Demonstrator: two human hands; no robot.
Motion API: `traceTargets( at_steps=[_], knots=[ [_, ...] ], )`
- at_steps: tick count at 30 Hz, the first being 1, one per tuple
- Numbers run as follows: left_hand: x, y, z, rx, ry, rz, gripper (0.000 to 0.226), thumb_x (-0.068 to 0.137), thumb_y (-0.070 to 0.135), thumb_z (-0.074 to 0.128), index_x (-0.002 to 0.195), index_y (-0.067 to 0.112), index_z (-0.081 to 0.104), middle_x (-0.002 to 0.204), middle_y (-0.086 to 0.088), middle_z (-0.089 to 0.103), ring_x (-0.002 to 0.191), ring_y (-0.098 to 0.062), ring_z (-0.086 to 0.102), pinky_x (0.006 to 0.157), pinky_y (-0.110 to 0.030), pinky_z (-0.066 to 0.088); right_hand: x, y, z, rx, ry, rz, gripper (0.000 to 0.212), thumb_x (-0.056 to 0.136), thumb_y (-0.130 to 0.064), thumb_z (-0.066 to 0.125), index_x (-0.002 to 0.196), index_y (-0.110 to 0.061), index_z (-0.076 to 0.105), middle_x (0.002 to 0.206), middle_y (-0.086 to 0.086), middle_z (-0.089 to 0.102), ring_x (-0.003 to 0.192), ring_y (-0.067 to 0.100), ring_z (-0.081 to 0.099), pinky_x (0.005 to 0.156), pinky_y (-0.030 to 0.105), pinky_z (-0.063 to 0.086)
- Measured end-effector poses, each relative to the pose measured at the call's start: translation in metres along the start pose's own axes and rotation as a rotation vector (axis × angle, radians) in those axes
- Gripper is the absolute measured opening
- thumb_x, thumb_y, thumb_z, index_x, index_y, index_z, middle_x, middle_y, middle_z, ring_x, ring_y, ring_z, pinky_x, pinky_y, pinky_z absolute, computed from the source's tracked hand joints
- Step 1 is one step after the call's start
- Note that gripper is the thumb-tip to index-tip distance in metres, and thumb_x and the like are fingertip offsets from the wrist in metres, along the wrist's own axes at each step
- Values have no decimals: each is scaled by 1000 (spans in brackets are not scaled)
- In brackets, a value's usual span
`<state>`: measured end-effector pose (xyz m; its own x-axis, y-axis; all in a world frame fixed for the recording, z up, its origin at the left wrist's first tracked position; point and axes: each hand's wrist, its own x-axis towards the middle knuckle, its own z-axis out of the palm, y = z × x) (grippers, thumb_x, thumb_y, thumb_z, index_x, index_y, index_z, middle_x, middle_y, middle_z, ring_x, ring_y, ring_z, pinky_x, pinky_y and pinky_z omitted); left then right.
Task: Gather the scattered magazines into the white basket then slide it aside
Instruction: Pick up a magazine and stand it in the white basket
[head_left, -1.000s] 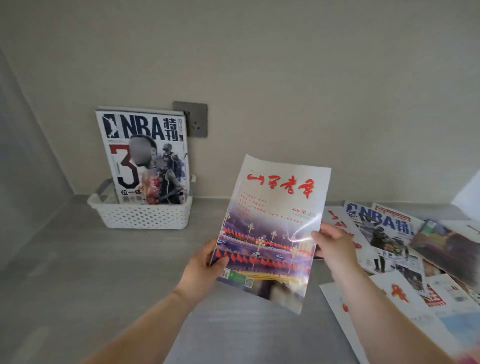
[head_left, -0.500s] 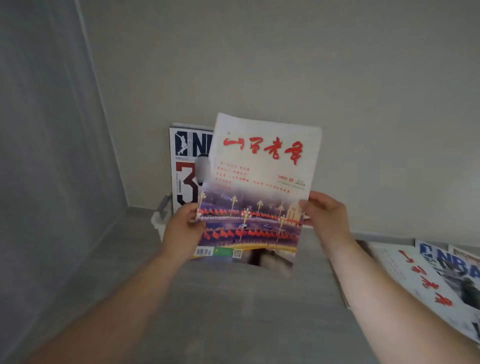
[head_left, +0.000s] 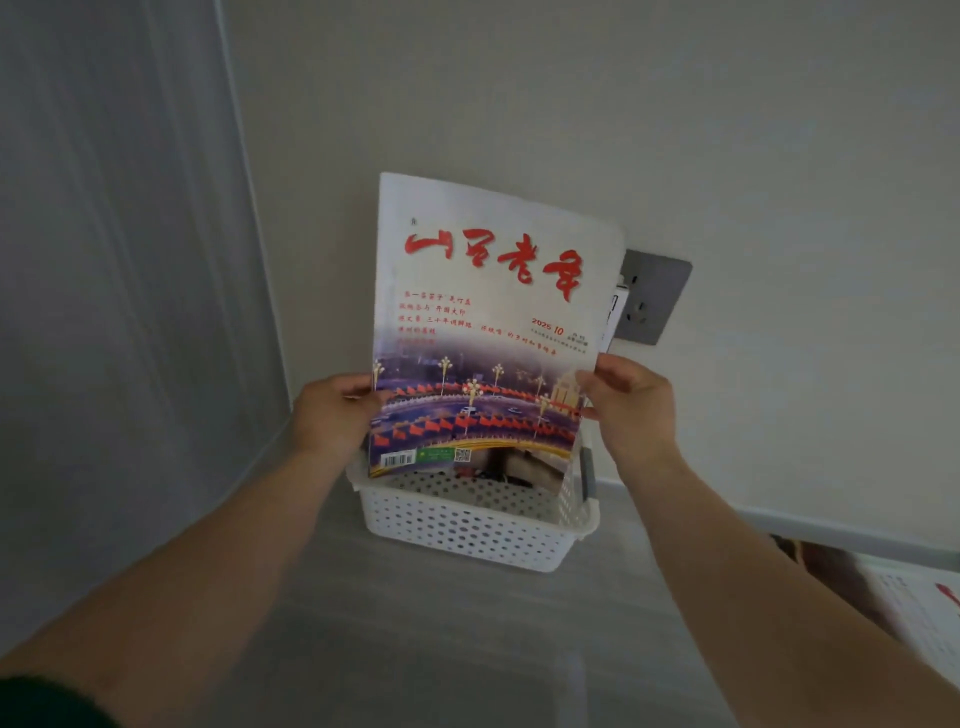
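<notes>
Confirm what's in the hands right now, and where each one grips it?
Both hold one magazine upright over the white basket: left hand on its lower left edge, right hand on its lower right edge.

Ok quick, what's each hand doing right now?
Left hand: closed on the magazine, left edge, above the white basket.
Right hand: closed on the same magazine, right edge.

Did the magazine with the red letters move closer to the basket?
Yes. The magazine, held by both hands, went from the table's middle to the basket, its bottom edge now dipping inside.
</notes>
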<state>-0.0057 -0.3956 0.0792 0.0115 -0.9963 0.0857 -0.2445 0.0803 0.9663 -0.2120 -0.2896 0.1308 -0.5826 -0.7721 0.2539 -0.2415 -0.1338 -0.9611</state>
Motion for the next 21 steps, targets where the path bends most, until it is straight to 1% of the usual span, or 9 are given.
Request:
traceTargets(
  at_steps=[2, 6, 8, 10, 13, 16, 17, 19, 21],
  knots=[
    [3, -3, 9, -2, 4, -26, 23, 78, 2, 62, 101, -2, 64, 97, -20, 68, 76, -23, 60, 82, -40, 52, 4, 9, -1, -32, 12, 29, 36, 82, 1, 55, 64, -29, 61, 66, -14, 62, 47, -11, 58, 44, 5, 47],
    [7, -8, 25, 170, -7, 51, 19, 81, -1, 55, 96, 0, 67, 96, -19, 69, 70, -18, 54, 61, -21, 42, 9, 27, -5, -56, 17, 90, 35, 83, -2, 54, 66, -32, 61, 68, -17, 62, 50, -12, 60, 43, 5, 46],
    [13, -9, 29, 258, -35, 98, 21, 83, -1, 50, 94, 2, 68, 97, -17, 70, 72, -16, 52, 62, -20, 36, 9, 37, -7, -51, 21, 109, 37, 83, -1, 54, 65, -33, 62, 67, -19, 63, 52, -10, 61, 46, 7, 49],
    [19, -8, 30, 293, -34, 113, 22, 84, 0, 49, 95, 3, 67, 99, -17, 69, 74, -16, 52, 63, -20, 36, 11, 45, -7, -48, 23, 141, 36, 81, 0, 55, 66, -32, 63, 69, -17, 65, 57, -2, 65, 54, 15, 55],
    [24, -9, 31, 336, 9, 123, 20, 84, 2, 50, 94, 3, 67, 98, -18, 70, 72, -15, 50, 53, -18, 31, 16, 54, -4, -69, 29, 192, 31, 81, 1, 55, 69, -27, 62, 77, -7, 66, 71, 9, 65, 70, 30, 55],
    [26, -13, 32, 337, 79, 84, 15, 84, 6, 53, 95, 2, 63, 103, -18, 67, 79, -19, 51, 69, -23, 36, 18, 59, 0, -84, 80, 202, 28, 81, 1, 54, 71, -24, 61, 86, 2, 67, 73, 15, 62, 77, 35, 54],
    [26, -13, 32, 303, 108, 61, 19, 84, 6, 53, 101, 2, 60, 110, -17, 64, 85, -21, 53, 73, -26, 35, 19, 60, 1, -80, 109, 197, 25, 82, 1, 54, 75, -22, 61, 90, 4, 67, 71, 12, 61, 76, 32, 54],
    [27, -13, 34, 210, 101, 23, 35, 86, 6, 49, 122, 5, 47, 127, -15, 54, 103, -23, 53, 83, -30, 38, 19, 62, 4, -77, 158, 183, 22, 84, 1, 51, 95, -17, 58, 102, 6, 64, 73, 8, 59, 61, 15, 52],
    [27, -10, 39, 86, 4, 7, 45, 91, 11, 42, 135, 13, 31, 138, -11, 45, 119, -26, 47, 91, -34, 39, 16, 66, 8, -79, 167, 191, 39, 87, 1, 45, 122, -16, 44, 125, 6, 50, 96, 13, 57, 51, 7, 45]
  ],
)
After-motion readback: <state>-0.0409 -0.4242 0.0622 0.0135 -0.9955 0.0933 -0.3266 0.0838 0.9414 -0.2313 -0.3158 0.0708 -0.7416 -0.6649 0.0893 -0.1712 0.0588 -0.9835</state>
